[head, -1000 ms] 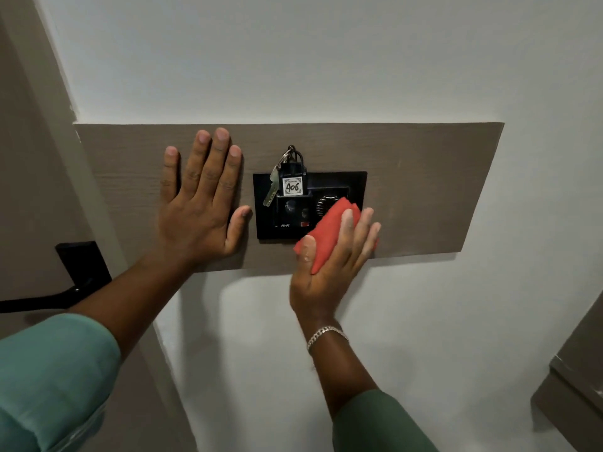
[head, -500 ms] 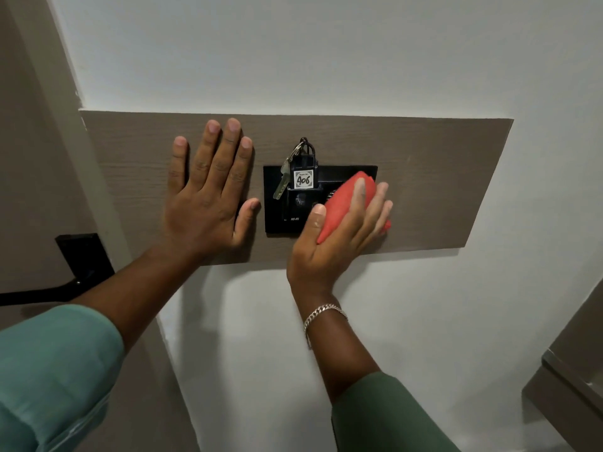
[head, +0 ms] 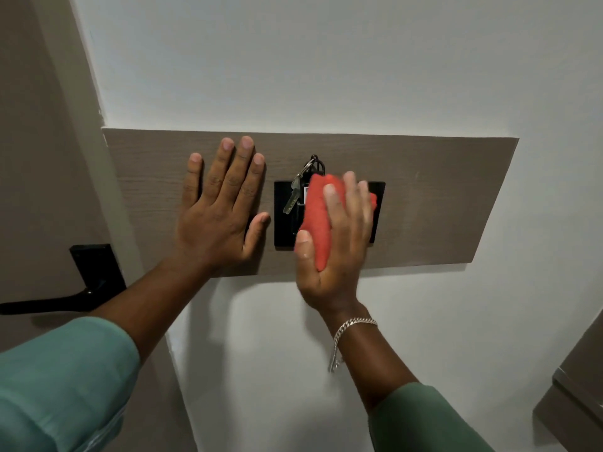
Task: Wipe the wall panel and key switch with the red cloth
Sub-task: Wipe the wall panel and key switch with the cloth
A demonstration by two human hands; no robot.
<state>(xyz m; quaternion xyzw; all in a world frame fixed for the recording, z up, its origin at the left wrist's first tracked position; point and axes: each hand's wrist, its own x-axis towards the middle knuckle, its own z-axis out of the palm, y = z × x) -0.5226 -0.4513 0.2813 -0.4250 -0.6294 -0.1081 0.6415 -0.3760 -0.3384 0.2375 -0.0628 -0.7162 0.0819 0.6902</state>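
Note:
A wide brown wood-grain wall panel (head: 440,197) is fixed on the white wall. At its middle is a black key switch plate (head: 283,230) with a key (head: 291,199) and ring hanging from it. My right hand (head: 336,252) presses a folded red cloth (head: 318,220) flat against the middle and right part of the switch plate, hiding the tag and knob. My left hand (head: 218,216) rests flat on the panel, fingers spread, just left of the plate, holding nothing.
A brown door with a black lever handle (head: 65,300) is at the left. A brown cabinet edge (head: 574,396) shows at the lower right. White wall (head: 326,60) surrounds the panel.
My right hand has slid the red cloth up and left, from the plate's lower right corner onto the middle of the switch. The left hand stays flat on the panel.

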